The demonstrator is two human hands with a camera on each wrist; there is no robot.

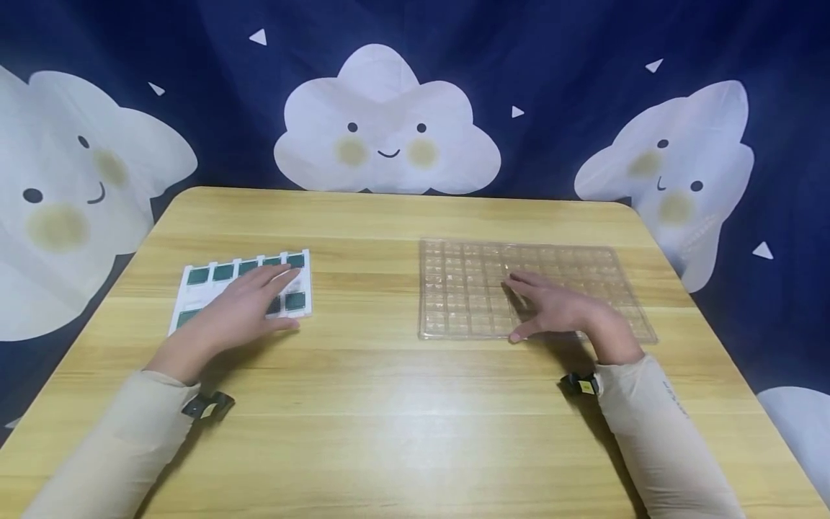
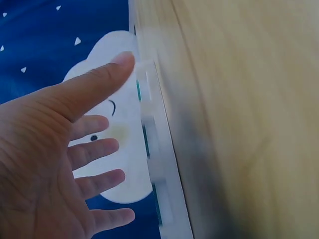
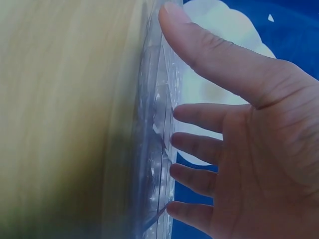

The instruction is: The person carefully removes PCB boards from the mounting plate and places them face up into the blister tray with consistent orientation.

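At the left of the table lies a flat white holder (image 1: 197, 293) with rows of dark green rectangular pieces (image 1: 223, 272) set in it. My left hand (image 1: 240, 310) is over it with fingers spread and hides its middle; in the left wrist view the left hand (image 2: 75, 144) has nothing in its grasp. To the right is a clear plastic tray (image 1: 454, 288) divided into many small square compartments. Over its right half is my right hand (image 1: 558, 308), fingers apart and bare of any object. Whether the right fingertips (image 3: 174, 139) touch the tray, I cannot tell.
Both things lie on a light wood-grain table (image 1: 363, 389) with rounded far corners. Behind it hangs a dark blue cloth (image 1: 538, 43) printed with white smiling clouds. A small black device (image 1: 209, 407) is strapped at the left wrist, another (image 1: 579, 386) at the right.
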